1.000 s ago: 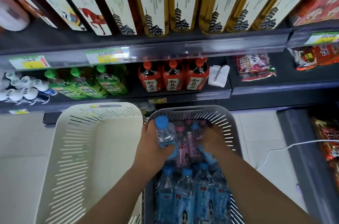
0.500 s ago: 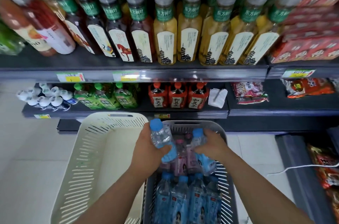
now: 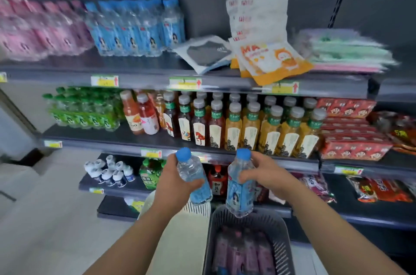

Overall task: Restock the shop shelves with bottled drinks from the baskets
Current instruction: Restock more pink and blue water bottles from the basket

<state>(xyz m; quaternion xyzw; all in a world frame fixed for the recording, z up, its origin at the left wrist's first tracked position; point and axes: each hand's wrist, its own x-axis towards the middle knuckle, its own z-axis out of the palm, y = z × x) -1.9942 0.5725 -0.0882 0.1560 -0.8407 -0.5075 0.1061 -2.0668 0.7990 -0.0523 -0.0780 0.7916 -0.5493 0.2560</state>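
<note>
My left hand [image 3: 173, 187] grips a clear bottle with a blue cap and blue label [image 3: 193, 175], held up and tilted left. My right hand [image 3: 267, 175] grips a second blue-capped bottle [image 3: 239, 187], nearly upright. Both bottles hang above the baskets, in front of the lower shelves. The grey basket [image 3: 284, 250] below my right arm holds several pink-labelled bottles [image 3: 243, 252]. The white basket [image 3: 195, 209] stands to its left, mostly hidden by my left arm. A row of matching blue-labelled bottles [image 3: 135, 29] stands on the top shelf [image 3: 144, 76], with pink-labelled ones [image 3: 40, 31] to their left.
The second shelf carries green bottles [image 3: 83, 108], red juice bottles and tea bottles with grey caps [image 3: 249, 126]. Packets [image 3: 270, 58] lie on the top shelf right of the blue bottles. Red snack boxes [image 3: 351, 137] fill the right side. Pale floor tiles [image 3: 45, 218] lie at left.
Both hands have lifted a blue bottle each out of the grey basket and raised them. My view has swung upward, so the top shelf now shows.
</note>
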